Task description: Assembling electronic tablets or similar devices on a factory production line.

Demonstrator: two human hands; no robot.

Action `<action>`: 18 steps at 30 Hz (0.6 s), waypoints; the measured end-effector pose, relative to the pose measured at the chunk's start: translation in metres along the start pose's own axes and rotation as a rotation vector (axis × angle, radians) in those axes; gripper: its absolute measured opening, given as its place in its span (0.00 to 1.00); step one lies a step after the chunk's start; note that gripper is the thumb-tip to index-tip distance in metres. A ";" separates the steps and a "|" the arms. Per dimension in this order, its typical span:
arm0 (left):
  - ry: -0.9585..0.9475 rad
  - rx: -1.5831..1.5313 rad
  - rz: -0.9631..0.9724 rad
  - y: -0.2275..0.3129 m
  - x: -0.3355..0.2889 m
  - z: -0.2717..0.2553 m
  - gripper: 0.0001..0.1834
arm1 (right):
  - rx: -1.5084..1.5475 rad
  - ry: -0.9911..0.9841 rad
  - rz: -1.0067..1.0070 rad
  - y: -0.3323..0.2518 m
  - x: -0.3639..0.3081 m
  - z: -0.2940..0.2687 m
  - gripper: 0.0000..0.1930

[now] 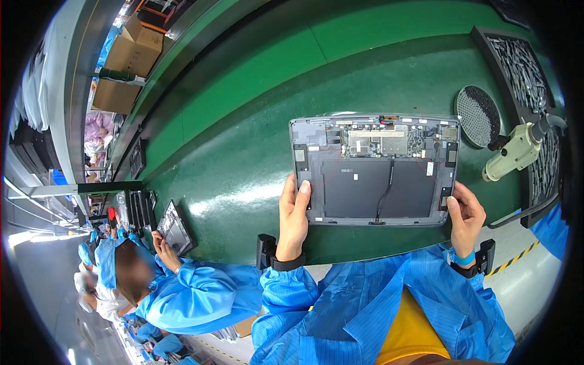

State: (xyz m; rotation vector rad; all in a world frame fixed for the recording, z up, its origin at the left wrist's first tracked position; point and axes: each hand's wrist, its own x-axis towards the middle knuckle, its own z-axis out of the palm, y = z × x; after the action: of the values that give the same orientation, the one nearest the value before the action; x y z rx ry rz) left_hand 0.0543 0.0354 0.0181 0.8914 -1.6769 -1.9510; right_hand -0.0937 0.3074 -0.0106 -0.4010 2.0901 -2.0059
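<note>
An opened tablet (356,188), its back off, lies level in front of me at the green bench's near edge. A circuit board (377,141) runs along its far side, and a wide dark battery (353,204) with a black cable fills the middle. My left hand (293,219) is closed on the tablet's left edge, thumb on top. At the opposite edge, my right hand (465,219) grips the near right corner, thumb over a dark speaker-like part. The fingers beneath the tablet are mostly hidden.
Right of the tablet are a round dish (467,118) of tiny parts, a pale green power tool (514,153) and a dark tray (517,67) of silvery pieces. At left, a co-worker in blue (201,298) touches another tablet (176,228). Cardboard boxes (131,55) sit on a shelf beyond.
</note>
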 end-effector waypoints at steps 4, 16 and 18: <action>0.017 -0.036 0.002 0.005 -0.002 0.004 0.19 | -0.016 0.001 -0.006 0.000 0.000 0.000 0.16; -0.050 0.079 0.051 0.015 -0.009 0.003 0.20 | 0.004 0.018 0.031 0.002 -0.003 0.000 0.16; -0.063 0.095 0.046 0.017 -0.009 0.001 0.21 | 0.002 0.011 0.040 0.003 -0.002 0.000 0.16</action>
State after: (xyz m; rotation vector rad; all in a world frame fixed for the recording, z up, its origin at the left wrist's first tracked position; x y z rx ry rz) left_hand 0.0578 0.0391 0.0362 0.8255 -1.8228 -1.9009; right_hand -0.0917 0.3081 -0.0134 -0.3459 2.0850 -1.9922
